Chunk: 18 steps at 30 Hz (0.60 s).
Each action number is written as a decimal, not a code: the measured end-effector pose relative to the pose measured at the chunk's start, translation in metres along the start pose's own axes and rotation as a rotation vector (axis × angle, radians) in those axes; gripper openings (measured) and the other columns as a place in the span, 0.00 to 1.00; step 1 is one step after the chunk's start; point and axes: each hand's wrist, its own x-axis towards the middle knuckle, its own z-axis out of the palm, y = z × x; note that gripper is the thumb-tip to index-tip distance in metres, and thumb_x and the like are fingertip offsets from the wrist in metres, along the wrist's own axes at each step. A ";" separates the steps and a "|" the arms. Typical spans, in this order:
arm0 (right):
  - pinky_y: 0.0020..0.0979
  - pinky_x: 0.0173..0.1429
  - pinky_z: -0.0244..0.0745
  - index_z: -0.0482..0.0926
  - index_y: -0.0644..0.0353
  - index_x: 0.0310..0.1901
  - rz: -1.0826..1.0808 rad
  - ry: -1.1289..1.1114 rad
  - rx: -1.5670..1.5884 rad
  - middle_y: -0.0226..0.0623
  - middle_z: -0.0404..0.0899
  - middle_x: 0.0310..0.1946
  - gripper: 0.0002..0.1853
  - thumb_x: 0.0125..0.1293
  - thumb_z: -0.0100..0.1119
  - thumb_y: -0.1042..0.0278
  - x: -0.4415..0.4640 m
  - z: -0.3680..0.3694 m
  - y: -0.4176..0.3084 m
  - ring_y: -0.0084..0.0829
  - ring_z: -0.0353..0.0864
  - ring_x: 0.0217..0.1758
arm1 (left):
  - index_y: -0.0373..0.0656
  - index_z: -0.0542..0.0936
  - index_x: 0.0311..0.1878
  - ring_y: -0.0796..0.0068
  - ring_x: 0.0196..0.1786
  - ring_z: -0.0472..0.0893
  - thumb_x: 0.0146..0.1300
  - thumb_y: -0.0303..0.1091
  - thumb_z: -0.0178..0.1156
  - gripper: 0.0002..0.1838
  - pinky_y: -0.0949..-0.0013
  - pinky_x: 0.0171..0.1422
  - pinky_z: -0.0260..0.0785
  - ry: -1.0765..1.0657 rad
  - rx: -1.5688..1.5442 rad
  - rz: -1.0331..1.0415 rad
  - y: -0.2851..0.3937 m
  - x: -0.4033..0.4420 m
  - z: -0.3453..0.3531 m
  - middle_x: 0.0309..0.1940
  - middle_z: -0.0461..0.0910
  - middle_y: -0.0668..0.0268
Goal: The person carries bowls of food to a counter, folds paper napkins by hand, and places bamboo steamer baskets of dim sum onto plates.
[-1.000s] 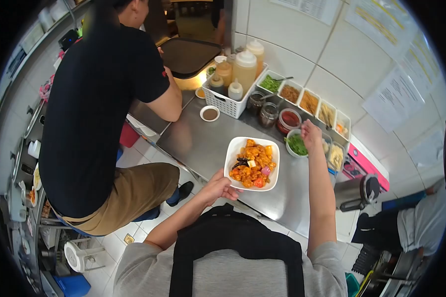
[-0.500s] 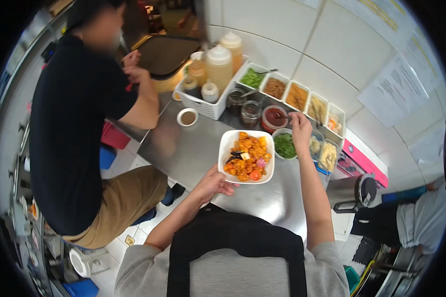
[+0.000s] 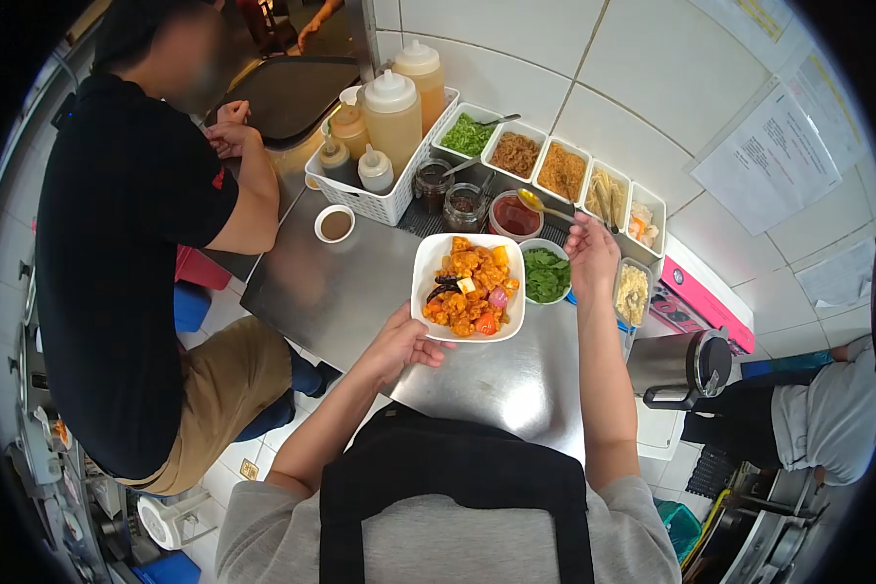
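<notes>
My left hand (image 3: 399, 346) holds the lower left side of a white square bowl (image 3: 421, 304). Orange-glazed chunks (image 3: 474, 310) with red and purple pieces and dark chilies fill it. In my right hand (image 3: 592, 255), pinched by its handle, is a gold-coloured spoon (image 3: 545, 207). Its head hangs above the round tub of red sauce (image 3: 516, 216), clear of the sauce surface. Just left of my right wrist sits a bowl of green leaves (image 3: 546, 274). Small jars with dark contents (image 3: 464, 206) stand left of the sauce tub.
White tubs of toppings (image 3: 562, 171) line the tiled wall. A white basket (image 3: 389, 206) holds several squeeze bottles. On the steel counter (image 3: 297, 282) stands a cup of brown sauce (image 3: 336, 225). A co-worker (image 3: 127, 273) is close on the left; a steel jug (image 3: 686, 365) stands right.
The spoon has come up out of the red sauce tub, and its head now shows above it. The view has shifted slightly. My left hand still holds the bowl.
</notes>
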 end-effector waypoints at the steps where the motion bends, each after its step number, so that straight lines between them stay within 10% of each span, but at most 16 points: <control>1: 0.21 0.23 0.69 0.75 0.68 0.40 0.000 0.001 0.000 0.33 0.74 0.22 0.13 0.67 0.48 0.65 -0.001 0.005 -0.003 0.20 0.71 0.21 | 0.39 0.54 0.59 0.73 0.26 0.80 0.55 0.29 0.41 0.26 0.72 0.34 0.77 -0.001 0.001 -0.001 0.001 0.001 -0.001 0.36 0.78 0.46; 18: 0.20 0.23 0.61 0.75 0.66 0.38 -0.126 -0.250 -0.313 0.30 0.72 0.21 0.13 0.67 0.47 0.63 -0.075 0.036 -0.052 0.19 0.66 0.19 | 0.39 0.54 0.59 0.75 0.26 0.79 0.57 0.29 0.41 0.25 0.73 0.33 0.77 -0.072 0.041 0.018 0.014 0.016 0.005 0.35 0.79 0.49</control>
